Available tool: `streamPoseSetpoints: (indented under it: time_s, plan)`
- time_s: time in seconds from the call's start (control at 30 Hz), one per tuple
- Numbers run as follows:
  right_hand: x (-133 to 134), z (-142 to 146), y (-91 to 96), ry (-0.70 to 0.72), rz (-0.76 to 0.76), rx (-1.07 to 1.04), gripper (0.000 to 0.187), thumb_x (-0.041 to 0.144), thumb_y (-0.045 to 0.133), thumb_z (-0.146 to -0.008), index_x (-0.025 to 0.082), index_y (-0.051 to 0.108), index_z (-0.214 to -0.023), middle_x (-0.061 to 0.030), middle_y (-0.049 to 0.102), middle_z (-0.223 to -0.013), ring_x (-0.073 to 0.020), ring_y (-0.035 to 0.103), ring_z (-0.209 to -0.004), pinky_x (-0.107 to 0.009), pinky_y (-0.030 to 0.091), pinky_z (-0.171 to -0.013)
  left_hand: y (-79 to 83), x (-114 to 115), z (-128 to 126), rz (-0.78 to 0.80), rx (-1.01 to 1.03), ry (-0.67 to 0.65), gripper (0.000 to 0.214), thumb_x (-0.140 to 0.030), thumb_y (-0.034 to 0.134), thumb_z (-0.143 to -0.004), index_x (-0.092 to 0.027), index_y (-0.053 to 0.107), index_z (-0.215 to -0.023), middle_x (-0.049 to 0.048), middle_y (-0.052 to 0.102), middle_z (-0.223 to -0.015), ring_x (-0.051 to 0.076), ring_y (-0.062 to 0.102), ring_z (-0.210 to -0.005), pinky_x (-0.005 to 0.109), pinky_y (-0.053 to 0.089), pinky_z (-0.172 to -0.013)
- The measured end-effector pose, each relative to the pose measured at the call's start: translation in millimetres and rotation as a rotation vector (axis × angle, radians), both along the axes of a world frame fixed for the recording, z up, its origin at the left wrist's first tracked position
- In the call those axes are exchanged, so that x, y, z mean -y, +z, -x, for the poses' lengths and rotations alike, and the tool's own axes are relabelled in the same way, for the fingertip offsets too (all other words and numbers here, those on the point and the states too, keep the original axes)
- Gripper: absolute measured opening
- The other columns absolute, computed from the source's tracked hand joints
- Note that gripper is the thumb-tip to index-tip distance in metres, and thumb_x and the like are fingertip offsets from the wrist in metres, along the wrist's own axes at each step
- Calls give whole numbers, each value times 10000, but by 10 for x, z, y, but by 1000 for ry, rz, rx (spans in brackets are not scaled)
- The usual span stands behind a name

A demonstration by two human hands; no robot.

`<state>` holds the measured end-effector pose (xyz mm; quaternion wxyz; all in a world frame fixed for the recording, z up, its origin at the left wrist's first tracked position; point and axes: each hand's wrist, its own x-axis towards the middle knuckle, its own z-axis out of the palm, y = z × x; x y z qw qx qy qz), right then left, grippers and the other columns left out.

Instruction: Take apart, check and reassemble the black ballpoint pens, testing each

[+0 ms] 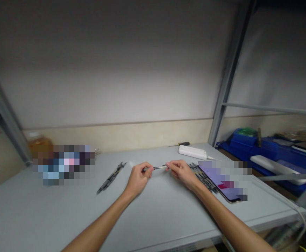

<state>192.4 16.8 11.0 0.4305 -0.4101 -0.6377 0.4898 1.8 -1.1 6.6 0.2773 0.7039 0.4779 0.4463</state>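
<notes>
Over the middle of the grey table, a slim pen (pixel 158 168) lies nearly level between my hands. My left hand (pixel 140 177) is closed round its dark barrel at the left end. The fingers of my right hand (pixel 180 171) pinch its other end, where a small dark tip shows; whether that is a separate piece I cannot tell. To the left of my left hand lies a small bunch of dark pens (pixel 111 177). Another row of dark pens (pixel 204 179) is beside my right forearm, partly hidden by it.
A phone with a lit screen (pixel 218 180), partly blurred out, borders the right row of pens. Behind are a white power strip (pixel 192 152) with a cable and a screwdriver (pixel 183 144). Blurred-out items (pixel 66 164) sit at left. Metal posts (pixel 228 73) frame the table; blue bins (pixel 243 138) stand beyond.
</notes>
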Motion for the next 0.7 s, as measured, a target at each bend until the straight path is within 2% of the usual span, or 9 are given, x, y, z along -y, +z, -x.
streamPoseSetpoints:
  time_s: [0.1,0.2,0.3,0.4,0.47,0.53,0.63,0.7]
  plan:
    - [-1,32,19,-43,34,-130,357,492,594,-707,140,592,-652,82,345,-396,-49,241,-343,-200,162,-358,0,12,-23,-30,23,-26,337,-413,446,-817,-149,547,-633,-25,494,-534,97,421,-503,210,301,-512]
    - [-9,58,29,-94,-10,-191,347,488,619,-690,151,570,-623,64,412,-423,-57,305,-348,-204,213,-356,-19,14,-42,-39,38,-52,363,-426,430,-833,-150,536,-623,-23,496,-548,94,427,-521,208,312,-533]
    - [-17,84,47,-173,-91,-195,343,466,643,-675,156,549,-563,37,474,-470,-74,385,-396,-214,285,-394,-35,23,-60,4,60,-92,311,-411,458,-823,-143,576,-718,-12,538,-591,102,464,-560,207,336,-552]
    - [-21,129,87,-211,-143,-255,295,438,656,-667,152,609,-614,-14,580,-626,-117,507,-572,-230,385,-516,-31,51,-82,51,38,-166,256,-369,518,-790,-136,604,-855,14,604,-689,115,513,-622,211,370,-587]
    - [-22,171,125,-185,-103,-374,269,426,650,-669,162,639,-717,-34,615,-730,-145,543,-694,-250,421,-602,-19,75,-95,35,-19,-193,226,-333,536,-776,-139,616,-857,22,622,-724,121,529,-653,215,380,-611]
    - [-21,217,175,-146,-26,-525,260,410,639,-675,174,627,-784,-22,605,-713,-145,542,-703,-258,430,-622,-7,93,-103,-2,-76,-197,197,-310,534,-774,-142,629,-813,21,626,-715,125,536,-667,219,383,-629]
    - [-20,264,282,-117,81,-717,230,381,612,-686,189,578,-808,34,513,-579,-106,484,-569,-233,427,-562,1,96,-94,-35,-127,-208,194,-296,521,-777,-145,643,-760,20,632,-696,128,537,-667,223,385,-637]
    - [-23,270,374,-92,173,-786,195,386,559,-719,198,532,-760,68,415,-500,-81,404,-457,-206,399,-481,-5,78,-74,-49,-142,-205,199,-294,515,-778,-147,647,-754,21,636,-695,128,537,-663,223,387,-637]
